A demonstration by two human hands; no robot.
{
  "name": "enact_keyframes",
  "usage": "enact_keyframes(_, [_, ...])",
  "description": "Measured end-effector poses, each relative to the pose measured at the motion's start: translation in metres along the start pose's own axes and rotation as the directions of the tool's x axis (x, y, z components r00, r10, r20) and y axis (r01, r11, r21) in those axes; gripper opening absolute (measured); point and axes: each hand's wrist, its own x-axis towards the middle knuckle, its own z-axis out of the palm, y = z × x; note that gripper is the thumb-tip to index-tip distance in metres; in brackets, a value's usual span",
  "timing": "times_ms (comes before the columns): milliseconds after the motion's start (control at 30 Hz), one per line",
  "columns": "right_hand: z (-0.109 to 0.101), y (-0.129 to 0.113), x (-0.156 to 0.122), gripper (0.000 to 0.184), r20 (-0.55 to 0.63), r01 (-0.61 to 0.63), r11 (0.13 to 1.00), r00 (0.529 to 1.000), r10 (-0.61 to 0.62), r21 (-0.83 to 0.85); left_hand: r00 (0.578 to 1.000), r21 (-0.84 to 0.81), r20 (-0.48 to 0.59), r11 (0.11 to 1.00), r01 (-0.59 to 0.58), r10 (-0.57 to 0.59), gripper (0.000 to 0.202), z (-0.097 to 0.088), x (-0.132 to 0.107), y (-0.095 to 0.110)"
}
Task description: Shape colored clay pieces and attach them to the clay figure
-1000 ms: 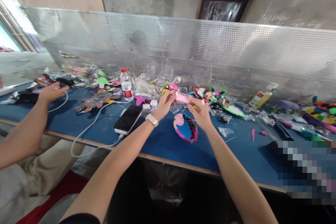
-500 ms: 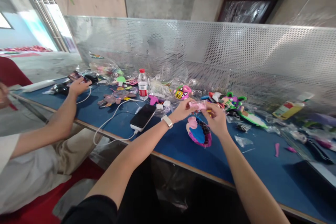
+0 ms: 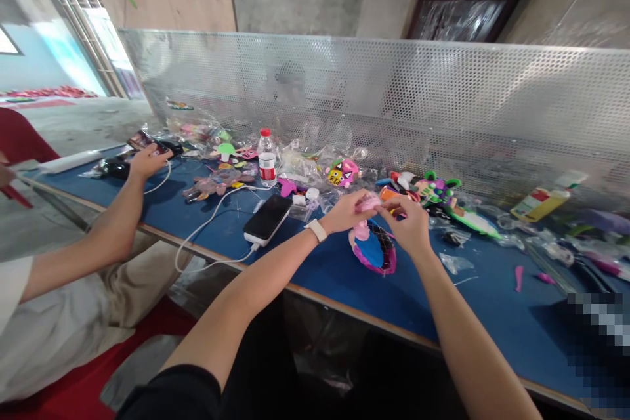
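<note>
Above the blue table (image 3: 315,289), my left hand (image 3: 345,211) is closed around a soft pink lump of modelling clay (image 3: 369,202), which seems to be in a clear wrapper. The fingers of my right hand (image 3: 409,222) pinch the same lump at its right end. Just below both hands lies an oval piece (image 3: 373,256) with a blue middle, a magenta rim, a dark crossed-line part on the right and pink clay at its upper left. My fingers cover part of the lump.
Left of my arm are a phone (image 3: 268,218) on a white block with a cable and a red-capped bottle (image 3: 267,161). A cat-face piece (image 3: 343,173), plastic bags and a yellow bottle (image 3: 541,202) line the perforated screen (image 3: 315,79). Another person's hand (image 3: 150,161) holds a phone.
My fingers have shifted on the pink clay: it was stretched out between both hands and now sits more within my left hand. The oval piece has stayed in place.
</note>
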Motion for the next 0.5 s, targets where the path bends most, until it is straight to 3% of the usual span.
enact_keyframes(267, [0.000,0.004,0.000,0.027,0.205,0.038,0.998,0.978,-0.048,0.052,0.999,-0.009,-0.004,0.999,-0.048,0.048,0.039,0.001,0.000,-0.011])
enact_keyframes(500, [0.004,0.006,-0.003,0.031,0.268,0.064,0.996,0.960,-0.080,0.069,1.000,-0.028,-0.012,0.999,-0.027,0.026,0.049,0.000,-0.001,-0.009])
